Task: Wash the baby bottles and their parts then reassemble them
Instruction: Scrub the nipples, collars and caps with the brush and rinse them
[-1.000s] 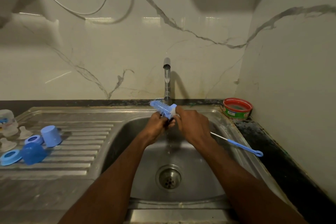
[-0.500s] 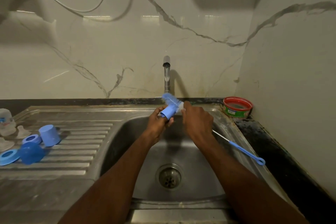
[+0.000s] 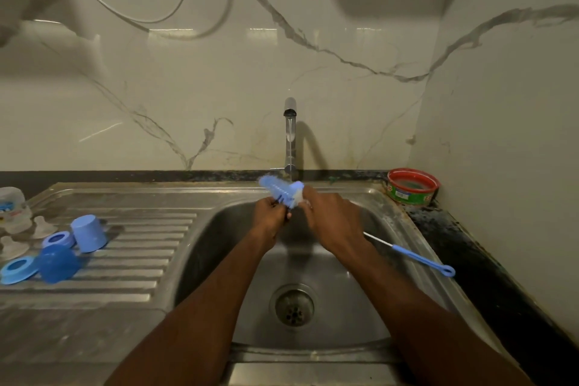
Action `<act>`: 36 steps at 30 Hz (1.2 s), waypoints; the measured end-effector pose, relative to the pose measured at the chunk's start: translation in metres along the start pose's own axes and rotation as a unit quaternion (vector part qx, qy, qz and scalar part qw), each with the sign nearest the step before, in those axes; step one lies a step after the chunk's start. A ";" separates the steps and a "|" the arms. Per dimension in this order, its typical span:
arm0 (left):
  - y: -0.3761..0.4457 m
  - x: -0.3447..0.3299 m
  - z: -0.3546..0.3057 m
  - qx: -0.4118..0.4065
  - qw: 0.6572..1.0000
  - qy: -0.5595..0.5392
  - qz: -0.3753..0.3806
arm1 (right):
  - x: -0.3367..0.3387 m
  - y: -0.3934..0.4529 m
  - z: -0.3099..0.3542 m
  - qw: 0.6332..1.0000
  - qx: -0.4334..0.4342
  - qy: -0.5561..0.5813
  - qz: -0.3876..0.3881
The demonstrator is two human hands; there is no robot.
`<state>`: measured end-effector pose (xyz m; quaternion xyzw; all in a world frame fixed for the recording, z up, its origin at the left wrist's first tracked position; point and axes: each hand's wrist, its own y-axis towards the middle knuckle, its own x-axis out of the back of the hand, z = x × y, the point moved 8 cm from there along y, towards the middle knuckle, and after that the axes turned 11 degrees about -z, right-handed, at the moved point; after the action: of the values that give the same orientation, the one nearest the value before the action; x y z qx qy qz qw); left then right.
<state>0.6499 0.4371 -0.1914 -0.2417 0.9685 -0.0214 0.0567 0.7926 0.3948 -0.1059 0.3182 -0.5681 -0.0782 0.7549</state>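
Note:
Both hands meet over the steel sink (image 3: 219,229), under the tap (image 3: 290,135). My right hand (image 3: 332,216) grips a blue bristled bottle brush (image 3: 274,188), whose head points up and to the left. A small blue bottle part (image 3: 296,194) sits around the brush by my fingertips. My left hand (image 3: 269,213) curls its fingers on it from below, and its exact shape is hidden. On the drainboard at left lie a blue cap (image 3: 89,233), a blue collar (image 3: 58,240), a blue dome cap (image 3: 58,263), a blue ring (image 3: 17,269), clear nipples (image 3: 42,227) and a clear bottle (image 3: 12,207).
A thin stream of water falls from the tap. A thin brush with a blue handle (image 3: 413,257) lies across the sink's right rim. A red and green tub (image 3: 412,186) stands in the back right corner. The drain (image 3: 294,307) is in the basin's middle.
The brush head swung up and right, then back to point left. Both hands stayed together under the tap, turning the blue part on the brush.

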 end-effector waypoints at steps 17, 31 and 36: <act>-0.005 -0.016 0.004 0.082 0.989 -0.101 0.067 | 0.011 0.007 -0.001 0.999 -0.024 -0.004 -0.038; -0.007 -0.020 0.009 0.132 0.975 -0.170 0.063 | 0.007 -0.002 0.005 0.999 0.027 0.020 -0.009; -0.021 -0.022 0.009 0.206 0.954 -0.191 0.105 | 0.024 0.007 -0.015 0.996 -0.068 -0.021 -0.057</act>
<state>0.6799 0.4287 -0.1971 -0.1208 0.9340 -0.1681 0.2913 0.8124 0.3947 -0.0845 0.2966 -0.5581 -0.1664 0.7569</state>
